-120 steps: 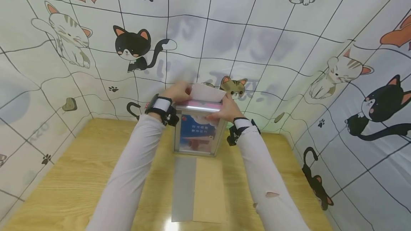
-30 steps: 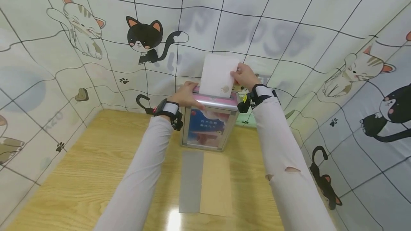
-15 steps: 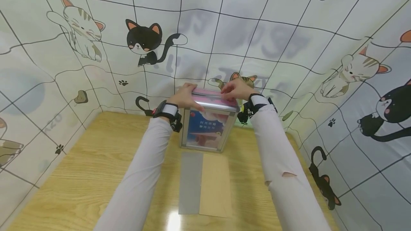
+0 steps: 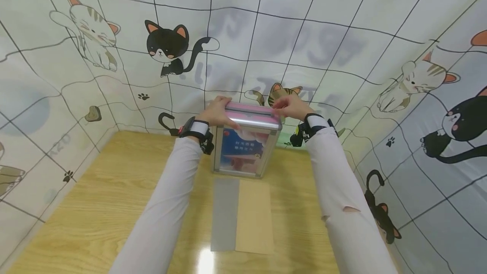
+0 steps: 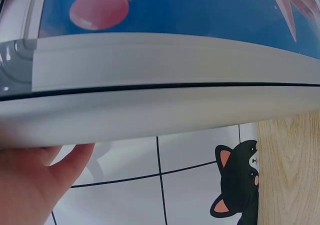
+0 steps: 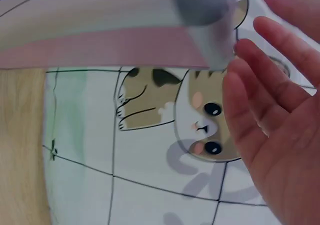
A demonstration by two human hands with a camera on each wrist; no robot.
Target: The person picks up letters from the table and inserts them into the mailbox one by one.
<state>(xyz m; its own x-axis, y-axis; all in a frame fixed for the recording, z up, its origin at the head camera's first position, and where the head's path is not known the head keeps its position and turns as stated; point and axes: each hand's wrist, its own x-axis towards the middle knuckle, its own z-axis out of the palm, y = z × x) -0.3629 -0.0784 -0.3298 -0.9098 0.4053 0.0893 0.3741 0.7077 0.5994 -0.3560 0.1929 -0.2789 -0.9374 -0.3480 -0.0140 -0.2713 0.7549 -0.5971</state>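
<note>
A box with a metal frame, a pink lid and a blue picture front panel [image 4: 243, 149] stands upright near the back wall. A dark slot [image 4: 249, 110] runs along its top. My left hand [image 4: 217, 112] grips the lid's left end, thumb at the front edge. In the left wrist view, fingers of the left hand [image 5: 30, 182] reach over the silvery lid edge [image 5: 150, 120]. My right hand [image 4: 292, 107] is by the slot's right end, holding nothing visible. The right wrist view has the right hand [image 6: 272, 110] with loosely bent, spread fingers beside the lid corner [image 6: 205, 5].
A flat sheet, half grey [image 4: 224, 215] and half tan [image 4: 254, 215], lies on the wooden table [image 4: 144, 181] before the box. Cat-print cloth walls [image 4: 125, 54] close in the back and both sides.
The white card, earlier held by both hands, then pinched by the right hand while standing in the slot, has gone down out of sight. The right hand dropped to the lid, then drew slightly right.
</note>
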